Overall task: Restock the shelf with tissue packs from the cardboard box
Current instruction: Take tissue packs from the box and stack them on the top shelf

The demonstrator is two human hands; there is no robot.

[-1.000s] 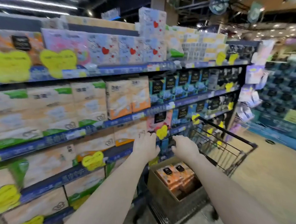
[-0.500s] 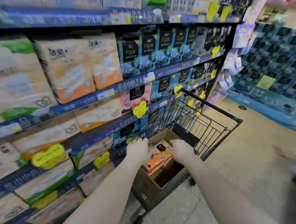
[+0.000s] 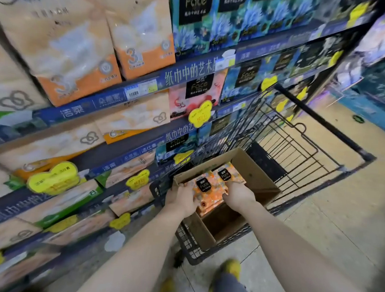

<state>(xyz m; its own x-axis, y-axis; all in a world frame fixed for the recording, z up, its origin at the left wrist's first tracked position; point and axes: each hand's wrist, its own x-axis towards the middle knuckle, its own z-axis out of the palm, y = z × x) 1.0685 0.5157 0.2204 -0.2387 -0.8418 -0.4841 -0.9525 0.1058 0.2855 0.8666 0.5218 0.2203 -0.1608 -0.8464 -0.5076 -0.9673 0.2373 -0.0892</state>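
An open cardboard box rests in a black wire shopping cart. Orange tissue packs with black Face labels lie in the box's left part. My left hand presses the left side of the nearest pack, and my right hand presses its right side. Both hands are closed around that pack, which still sits in the box. The shelf rises on the left, filled with tissue packs.
Blue shelf edges carry yellow price tags. Blue and pink Face packs stand on shelves just beyond the cart. The right half of the box is bare. Tiled floor stretches to the right. My yellow shoes show below.
My view has tilted downward and moved closer. Both hands dropped from the cart's edge into the box and closed on the sides of an orange tissue pack.
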